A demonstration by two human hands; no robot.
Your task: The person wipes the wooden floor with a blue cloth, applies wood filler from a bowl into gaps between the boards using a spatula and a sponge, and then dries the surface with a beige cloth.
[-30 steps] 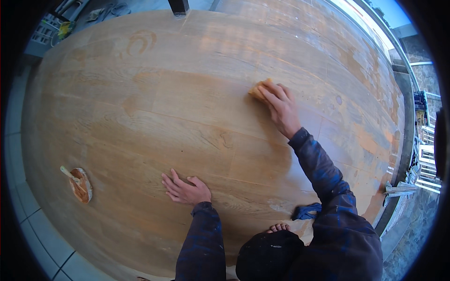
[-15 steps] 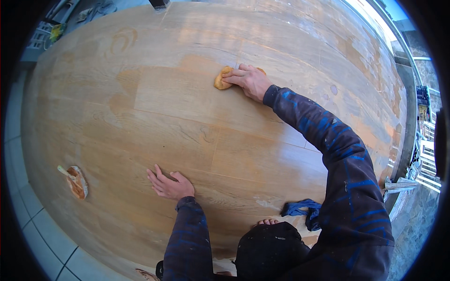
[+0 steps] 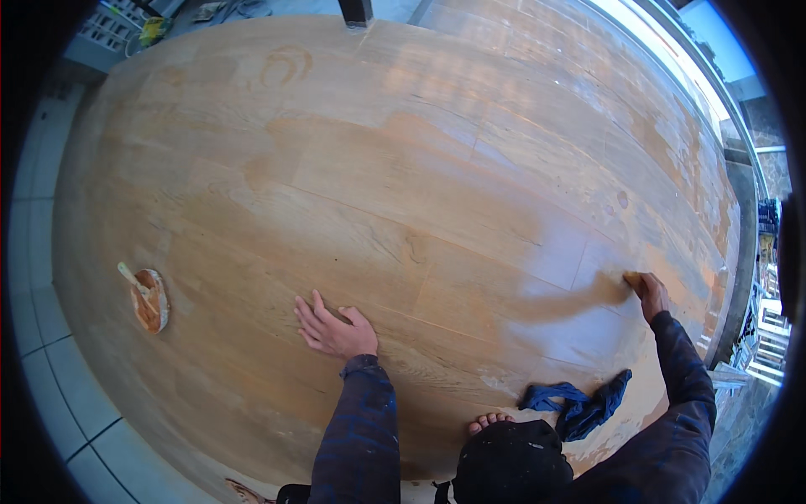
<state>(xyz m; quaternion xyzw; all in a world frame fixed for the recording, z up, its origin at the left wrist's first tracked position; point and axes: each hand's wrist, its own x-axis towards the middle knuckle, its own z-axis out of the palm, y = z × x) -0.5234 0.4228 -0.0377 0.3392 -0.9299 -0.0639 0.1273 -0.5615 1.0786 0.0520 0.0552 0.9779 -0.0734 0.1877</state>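
My right hand point(image 3: 651, 296) is closed around a yellowish sponge point(image 3: 631, 278) at the right side of the wood-look tiled floor point(image 3: 361, 218). Most of the sponge is hidden behind the fingers. A brownish, hazy smear point(image 3: 571, 302) runs leftward from it over a shiny wet patch. My left hand point(image 3: 337, 328) lies flat on the floor with its fingers spread and nothing in it. To its left sits a shallow tub point(image 3: 152, 311) of orange-brown paste, a pale-handled tool point(image 3: 133, 277) resting in it.
A crumpled dark blue cloth point(image 3: 579, 407) lies near my bare foot point(image 3: 489, 422). White tiles point(image 3: 80, 395) border the floor at left. A dark post point(image 3: 356, 12) stands at the far edge. Brown residue streaks the far right, by a metal door track point(image 3: 739, 151).
My right hand has swept the sponge from the upper middle to the right and nearer, leaving a hazy brown trail. My left hand stays flat on the floor. The view has shifted slightly.
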